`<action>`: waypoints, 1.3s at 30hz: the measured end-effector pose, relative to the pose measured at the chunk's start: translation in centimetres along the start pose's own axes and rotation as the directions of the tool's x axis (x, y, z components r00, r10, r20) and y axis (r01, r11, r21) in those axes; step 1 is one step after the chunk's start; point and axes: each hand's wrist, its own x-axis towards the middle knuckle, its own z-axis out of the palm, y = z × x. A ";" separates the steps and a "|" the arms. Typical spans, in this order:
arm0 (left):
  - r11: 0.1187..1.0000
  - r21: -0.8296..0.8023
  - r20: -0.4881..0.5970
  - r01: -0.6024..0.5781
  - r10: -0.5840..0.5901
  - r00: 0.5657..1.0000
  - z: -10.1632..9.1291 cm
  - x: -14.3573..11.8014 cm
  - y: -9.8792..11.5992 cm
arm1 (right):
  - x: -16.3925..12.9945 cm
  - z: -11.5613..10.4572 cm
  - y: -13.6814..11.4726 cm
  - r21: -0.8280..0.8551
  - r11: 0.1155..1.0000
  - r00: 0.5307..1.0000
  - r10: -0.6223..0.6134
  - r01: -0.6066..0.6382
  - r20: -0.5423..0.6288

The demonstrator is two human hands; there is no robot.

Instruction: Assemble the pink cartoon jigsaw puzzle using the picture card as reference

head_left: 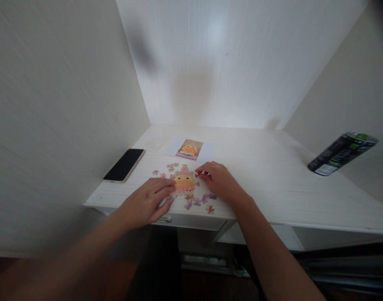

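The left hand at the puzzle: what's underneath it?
Its fingertips reach over the left edge of the partly built puzzle. The left hand covers whatever lies beneath its palm, so any pieces there cannot be seen.

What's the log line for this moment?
left hand: touching partial puzzle | right hand: at small piece | printed picture: beyond puzzle
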 end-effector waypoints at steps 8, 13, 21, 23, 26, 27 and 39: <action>0.998 -0.012 0.041 0.067 -0.066 0.997 0.2 -0.3 -0.2 | -0.1 -0.2 -0.4 0.027 1.000 0.998 -0.002 0.001 0.058; 0.998 0.018 0.043 0.056 -0.056 0.997 0.2 -0.4 -0.1 | -0.1 -0.2 -0.4 0.021 1.000 0.997 -0.010 0.009 0.076; 0.996 -0.022 0.018 0.083 -0.082 0.996 0.3 -0.4 -0.1 | 0.0 -0.1 -0.4 -0.030 0.999 0.999 0.030 -0.029 0.042; 0.996 -0.020 0.004 0.082 -0.082 0.997 0.3 -0.4 0.0 | 0.0 -0.1 -0.3 -0.026 0.999 0.999 0.030 -0.029 0.036; 0.998 -0.006 -0.016 0.069 -0.069 0.998 0.3 -0.3 0.0 | 0.0 -0.1 -0.1 -0.012 1.000 0.999 0.019 -0.019 0.032; 0.998 -0.005 -0.016 0.063 -0.063 0.998 0.3 -0.3 0.0 | 0.0 0.0 -0.1 -0.009 1.000 0.999 0.016 -0.016 0.029; 0.997 -0.022 -0.002 0.075 -0.075 0.997 0.1 -0.1 0.0 | -0.1 -0.6 -0.6 0.071 0.997 1.000 0.011 -0.013 0.021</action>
